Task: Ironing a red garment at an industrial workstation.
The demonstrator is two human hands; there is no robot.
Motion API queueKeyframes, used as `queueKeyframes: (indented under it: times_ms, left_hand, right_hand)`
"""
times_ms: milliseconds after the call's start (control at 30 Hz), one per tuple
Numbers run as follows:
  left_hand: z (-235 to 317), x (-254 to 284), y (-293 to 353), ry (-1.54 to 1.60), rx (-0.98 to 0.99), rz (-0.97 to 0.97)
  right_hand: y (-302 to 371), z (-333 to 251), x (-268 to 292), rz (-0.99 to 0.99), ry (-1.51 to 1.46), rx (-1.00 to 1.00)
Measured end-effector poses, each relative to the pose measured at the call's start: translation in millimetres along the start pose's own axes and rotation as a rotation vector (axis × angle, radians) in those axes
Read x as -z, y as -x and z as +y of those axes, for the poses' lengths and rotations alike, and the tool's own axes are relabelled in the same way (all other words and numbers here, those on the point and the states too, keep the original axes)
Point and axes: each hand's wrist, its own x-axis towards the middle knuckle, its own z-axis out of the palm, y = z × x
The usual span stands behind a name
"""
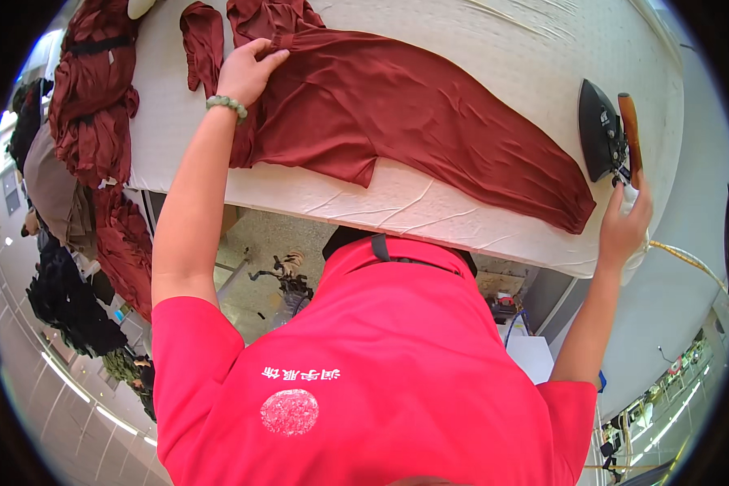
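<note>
A dark red garment (340, 97) lies spread on the white padded ironing table, a long section of it tapering to the right. My left hand (249, 71) is on its upper left part, thumb and fingers pinching a gathered edge. At the far right of the table, my right hand (626, 220) grips the near end of an iron (598, 130) with a dark body and a brown handle. The iron is tilted up beside the table's right edge, apart from the garment. The fingers of my right hand partly cover a white piece at the iron's rear.
More dark red garments (97, 105) hang bunched along the left edge of the ironing table (510, 40), with grey-brown and black clothes (69, 296) farther left. A yellowish hose (688, 261) runs off right. Equipment stands on the floor beneath the front edge.
</note>
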Motion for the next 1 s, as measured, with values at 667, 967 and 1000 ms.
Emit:
queueKeyframes:
  times_ms: [667, 967, 1000]
  left_hand:
    - [-15, 33, -29, 0.826, -0.012, 0.062]
    - [-18, 52, -24, 0.879, 0.043, -0.008]
    - [-15, 50, -27, 0.888, 0.033, -0.008]
  right_hand:
    - [-50, -128, 16, -0.614, -0.304, 0.254]
    - [-23, -163, 27, -0.584, -0.304, 0.139]
    - [-20, -162, 28, -0.643, -0.355, 0.220]
